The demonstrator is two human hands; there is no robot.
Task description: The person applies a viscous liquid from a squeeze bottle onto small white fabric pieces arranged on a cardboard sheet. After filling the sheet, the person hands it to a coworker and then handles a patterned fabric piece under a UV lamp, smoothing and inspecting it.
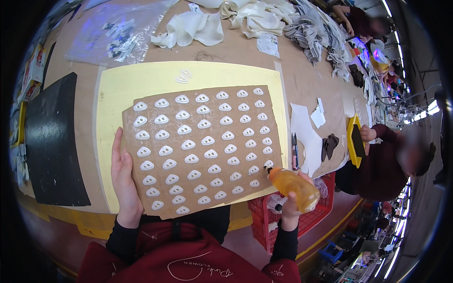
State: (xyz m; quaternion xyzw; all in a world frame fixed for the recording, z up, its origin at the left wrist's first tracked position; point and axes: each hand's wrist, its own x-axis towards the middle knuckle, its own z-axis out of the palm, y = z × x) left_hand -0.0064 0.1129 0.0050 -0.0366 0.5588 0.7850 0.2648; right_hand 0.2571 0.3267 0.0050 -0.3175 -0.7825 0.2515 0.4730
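Observation:
A brown cardboard sheet [188, 170] bears several rows of small white rounded-triangle pieces [207, 140], each with two holes. My left hand [123, 181] grips the sheet's left edge, one finger stretched along it; part of the hand is hidden. In my right hand [293, 200] is a squeeze bottle [295, 187] of amber liquid with an orange cap and dark nozzle. The bottle is tilted, its tip at a white piece [268, 164] near the sheet's right edge; whether it touches cannot be told. Under the sheet lies a yellow board [118, 89] with a few loose white pieces [183, 75].
A black panel [52, 141] lies at left. Pens [295, 151] and white fabric [304, 137] lie at right, above a red plastic basket [259, 226]. Cloth pieces [191, 29] and a clear bag [118, 40] are at the back. A co-worker's hand [367, 133] holds a yellow tray [355, 141].

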